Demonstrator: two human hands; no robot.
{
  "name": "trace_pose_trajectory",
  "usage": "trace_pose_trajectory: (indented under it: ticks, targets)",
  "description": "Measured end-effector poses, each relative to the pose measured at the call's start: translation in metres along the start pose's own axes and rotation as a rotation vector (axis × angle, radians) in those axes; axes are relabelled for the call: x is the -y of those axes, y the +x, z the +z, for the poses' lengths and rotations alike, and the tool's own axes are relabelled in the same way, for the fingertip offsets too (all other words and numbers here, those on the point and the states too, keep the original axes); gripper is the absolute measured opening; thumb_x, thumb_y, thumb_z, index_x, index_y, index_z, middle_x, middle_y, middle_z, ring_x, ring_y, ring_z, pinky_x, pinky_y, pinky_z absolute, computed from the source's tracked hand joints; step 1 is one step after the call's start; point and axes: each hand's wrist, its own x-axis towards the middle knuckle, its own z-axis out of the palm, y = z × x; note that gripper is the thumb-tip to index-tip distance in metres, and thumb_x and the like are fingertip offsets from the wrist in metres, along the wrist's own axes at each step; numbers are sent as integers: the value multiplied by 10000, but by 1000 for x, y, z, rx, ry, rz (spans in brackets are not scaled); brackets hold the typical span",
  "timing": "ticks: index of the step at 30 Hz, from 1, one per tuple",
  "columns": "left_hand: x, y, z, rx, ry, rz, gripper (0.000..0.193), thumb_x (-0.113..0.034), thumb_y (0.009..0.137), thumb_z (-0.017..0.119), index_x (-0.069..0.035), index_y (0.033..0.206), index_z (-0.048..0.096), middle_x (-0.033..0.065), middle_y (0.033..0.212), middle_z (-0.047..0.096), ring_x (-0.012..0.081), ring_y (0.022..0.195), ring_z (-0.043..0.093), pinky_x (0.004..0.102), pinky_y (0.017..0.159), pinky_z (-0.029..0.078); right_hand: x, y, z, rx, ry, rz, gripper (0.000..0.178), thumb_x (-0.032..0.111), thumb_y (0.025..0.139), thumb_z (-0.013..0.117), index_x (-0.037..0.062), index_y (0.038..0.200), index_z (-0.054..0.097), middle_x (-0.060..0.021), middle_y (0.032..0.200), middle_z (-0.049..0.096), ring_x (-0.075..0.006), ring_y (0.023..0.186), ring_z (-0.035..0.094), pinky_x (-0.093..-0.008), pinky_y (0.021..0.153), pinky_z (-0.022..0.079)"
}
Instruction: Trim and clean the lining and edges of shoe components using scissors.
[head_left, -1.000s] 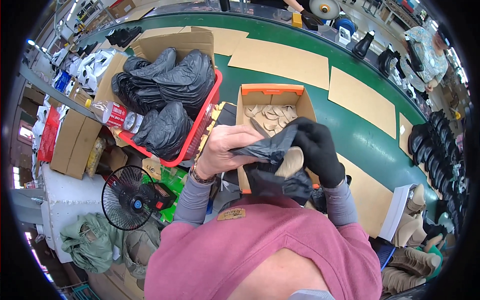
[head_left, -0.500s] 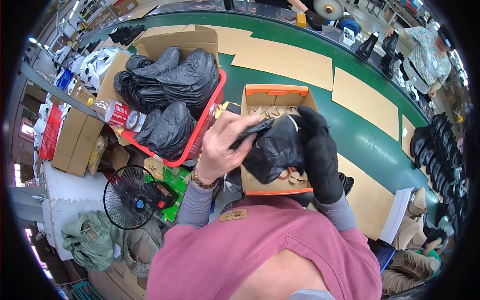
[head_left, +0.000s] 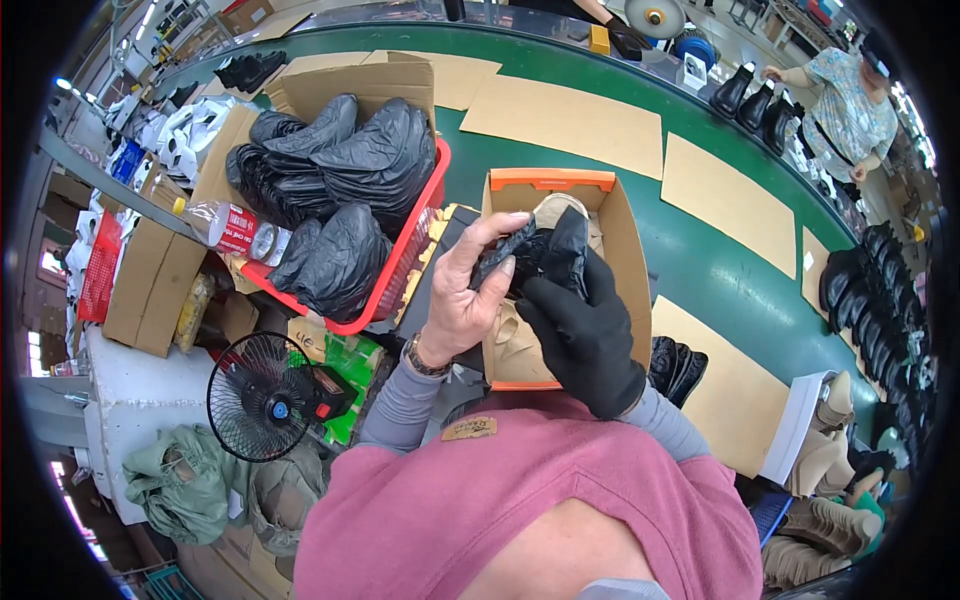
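Over a small cardboard box (head_left: 630,260) with orange edges, both hands are closed on a thin black plastic cover (head_left: 571,240). My bare left hand (head_left: 462,300), with a watch on its wrist, pinches the bunched left edge between thumb and fingers. My right hand (head_left: 592,345), in a black glove, grips the right side of the cover from below. Tan pieces (head_left: 516,345) lie inside the box, and a rounded tan end (head_left: 558,207) shows just beyond the plastic. Whether anything is inside the cover, I cannot tell.
To the left stands a red basket (head_left: 440,185) with a carton of black plastic-covered items (head_left: 375,150), beside a plastic bottle (head_left: 235,228) and a fan (head_left: 270,400). Cardboard sheets (head_left: 565,120) lie on the green belt (head_left: 700,245). A co-worker (head_left: 850,110) stands near black boots (head_left: 755,105).
My right hand has come down and left, across the box. The cover, spread downward before, is now gathered higher between both hands. The co-worker's hand has left a boot.
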Motion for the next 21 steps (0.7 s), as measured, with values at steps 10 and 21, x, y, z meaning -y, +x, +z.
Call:
trace_pose_trajectory:
  ticks: [10,21]
  targets:
    - [-7,4,1,-146,-16,-209,270,10,849,670,18,1116,629,123,1000,681,192,893,664,284,763,517,-10,-8,-2,-181,448,186,601,89,798,771,-40,1294,457,-161,1171,585,-207,1015,615,-339,806,512]
    - [-1,-5,-2,-196,-56,-248,369,-40,856,678,-6,1206,566,76,989,651,130,879,609,270,794,482,-9,11,-29,-1,-223,-237,302,122,665,805,82,925,657,-51,817,572,-233,771,562,-363,710,444]
